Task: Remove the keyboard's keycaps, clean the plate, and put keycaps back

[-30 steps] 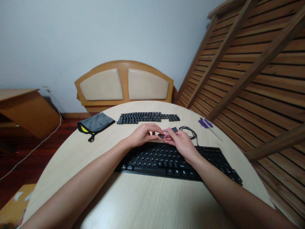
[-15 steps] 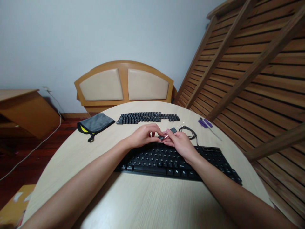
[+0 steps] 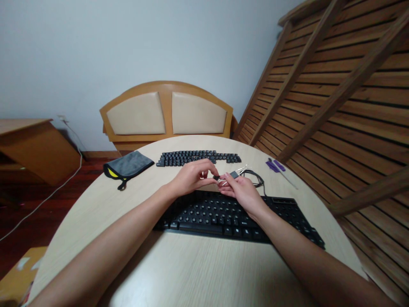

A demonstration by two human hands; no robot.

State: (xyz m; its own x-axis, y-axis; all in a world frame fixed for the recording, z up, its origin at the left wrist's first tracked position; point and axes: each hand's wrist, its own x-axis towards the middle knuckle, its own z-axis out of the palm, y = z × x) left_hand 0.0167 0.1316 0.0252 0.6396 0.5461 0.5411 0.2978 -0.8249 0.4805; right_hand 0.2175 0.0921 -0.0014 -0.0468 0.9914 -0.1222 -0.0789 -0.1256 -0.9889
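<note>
Above the far edge of a black keyboard (image 3: 198, 228), both hands meet. My left hand (image 3: 194, 177) pinches a small black keycap (image 3: 216, 177) between thumb and fingertips. In my right hand (image 3: 241, 189) is a keycap puller (image 3: 234, 175) with a dark grey grip and thin wire ends; one wire end points toward the keycap, the other sticks out beyond the hand. Many switches on the keyboard are bare, while caps stay on its front row. Removed keycaps (image 3: 185, 158) lie in rows behind the hands.
A grey cloth with yellow lining (image 3: 129, 166) lies on the round table (image 3: 198, 268) at left. The coiled keyboard cable (image 3: 255, 177) rests right of the hands. Farther right are a purple brush-like tool (image 3: 272, 165) and a thin rod (image 3: 289, 180).
The puller has turned slightly in my right hand, and its far wires show more. The keycap has come into clearer view between my left fingertips, which have shifted slightly.
</note>
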